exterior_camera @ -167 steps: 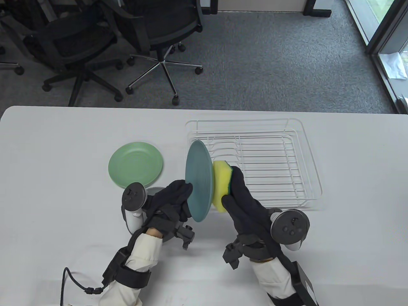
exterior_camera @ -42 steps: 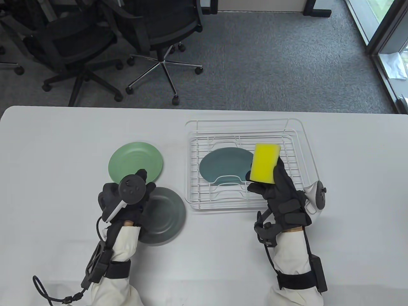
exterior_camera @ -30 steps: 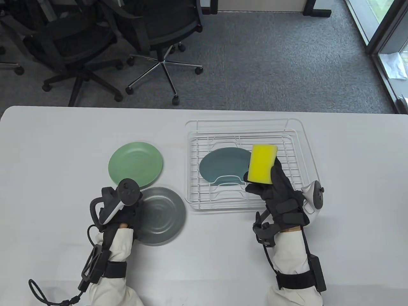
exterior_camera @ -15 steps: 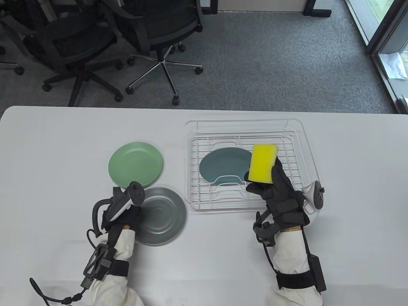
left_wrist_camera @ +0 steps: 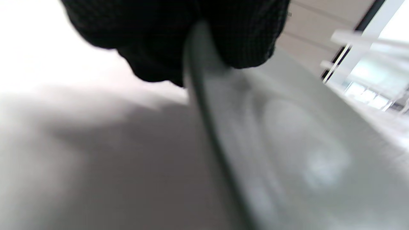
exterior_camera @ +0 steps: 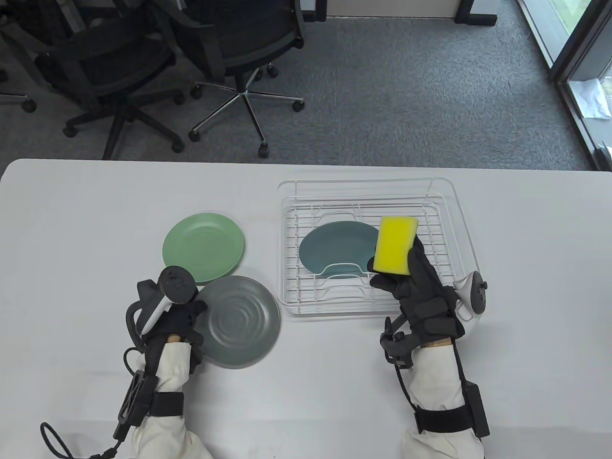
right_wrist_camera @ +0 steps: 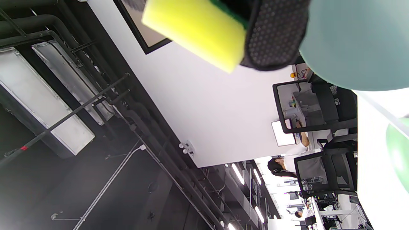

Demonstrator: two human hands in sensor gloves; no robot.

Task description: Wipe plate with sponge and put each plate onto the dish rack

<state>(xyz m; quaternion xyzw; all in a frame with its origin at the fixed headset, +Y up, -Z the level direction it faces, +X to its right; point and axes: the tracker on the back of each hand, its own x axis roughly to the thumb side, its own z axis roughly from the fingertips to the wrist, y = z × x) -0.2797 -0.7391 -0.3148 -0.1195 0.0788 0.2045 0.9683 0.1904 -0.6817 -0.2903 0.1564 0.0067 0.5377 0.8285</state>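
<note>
A grey plate (exterior_camera: 241,321) is tilted up off the table at its left side, gripped by its left rim in my left hand (exterior_camera: 184,318). The left wrist view shows my gloved fingers (left_wrist_camera: 179,38) pinching that grey plate (left_wrist_camera: 287,153) at its edge. My right hand (exterior_camera: 406,279) holds a yellow sponge (exterior_camera: 395,245) upright above the white dish rack (exterior_camera: 459,210). A teal plate (exterior_camera: 334,248) lies in the rack. A light green plate (exterior_camera: 203,246) lies flat on the table behind the grey one. In the right wrist view the sponge (right_wrist_camera: 195,32) and teal plate (right_wrist_camera: 361,44) show.
The rack's right half holds nothing. Office chairs (exterior_camera: 239,43) stand on the carpet beyond the table's far edge. A cable (exterior_camera: 52,437) trails from my left wrist near the front edge.
The teal plate went from my hands into the rack. My left hand reached to the grey plate, took its left rim and lifted that side. The sponge hand has stayed almost still.
</note>
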